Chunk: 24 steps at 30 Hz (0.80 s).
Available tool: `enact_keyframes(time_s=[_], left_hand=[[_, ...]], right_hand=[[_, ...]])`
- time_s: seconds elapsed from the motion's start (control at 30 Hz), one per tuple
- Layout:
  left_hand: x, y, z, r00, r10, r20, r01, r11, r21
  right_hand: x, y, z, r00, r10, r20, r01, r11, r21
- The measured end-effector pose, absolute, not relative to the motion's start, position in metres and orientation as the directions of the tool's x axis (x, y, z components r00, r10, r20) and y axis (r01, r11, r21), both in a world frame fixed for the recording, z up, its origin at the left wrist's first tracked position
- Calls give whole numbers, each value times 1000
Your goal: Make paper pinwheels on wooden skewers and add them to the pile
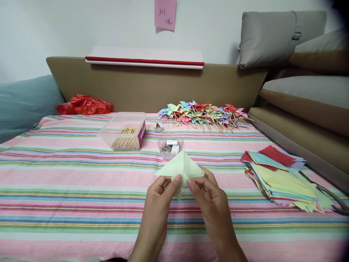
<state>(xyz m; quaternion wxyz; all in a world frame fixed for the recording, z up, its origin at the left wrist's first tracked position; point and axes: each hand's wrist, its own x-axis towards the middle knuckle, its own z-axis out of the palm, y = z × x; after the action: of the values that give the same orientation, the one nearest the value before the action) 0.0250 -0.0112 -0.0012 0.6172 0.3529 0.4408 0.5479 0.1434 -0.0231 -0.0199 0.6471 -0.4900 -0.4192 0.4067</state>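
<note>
A pale green paper piece (182, 168), partly folded into points, is held up over the striped cloth (68, 189). My left hand (159, 202) pinches its lower left part with thumb and fingers. My right hand (211, 198) pinches its lower right part, thumb close to the left thumb. Just behind the paper stands a small clear tub of metal pins (171, 147).
A clear box of wooden sticks (124, 133) sits at centre left. A heap of finished coloured pinwheels (204, 114) lies at the back. A stack of cut coloured paper (283, 180) lies at right, scissors (336, 202) beside it. A red plastic bag (84, 104) is at back left.
</note>
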Motion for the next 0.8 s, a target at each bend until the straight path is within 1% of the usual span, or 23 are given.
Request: enact_keyframes(time_s=[0.2,0.33,0.6,0.8], left_hand=[[26,-12,-2,18,987,-158,-335,155,930],[26,-12,-3,21,987,-162,-330,160,930],[27,-9,-6,49,989,-141,-331,149,932],[28,-10,-3,39,993,-114,-311,120,943]], right_hand=[[141,-23,-17,285,946,157,-142,204,-969],[139,-23,-17,326,934,147,-192,218,-957],[137,-21,-20,365,915,170,-176,248,-953],[137,-22,-21,374,901,221,-87,272,-958]])
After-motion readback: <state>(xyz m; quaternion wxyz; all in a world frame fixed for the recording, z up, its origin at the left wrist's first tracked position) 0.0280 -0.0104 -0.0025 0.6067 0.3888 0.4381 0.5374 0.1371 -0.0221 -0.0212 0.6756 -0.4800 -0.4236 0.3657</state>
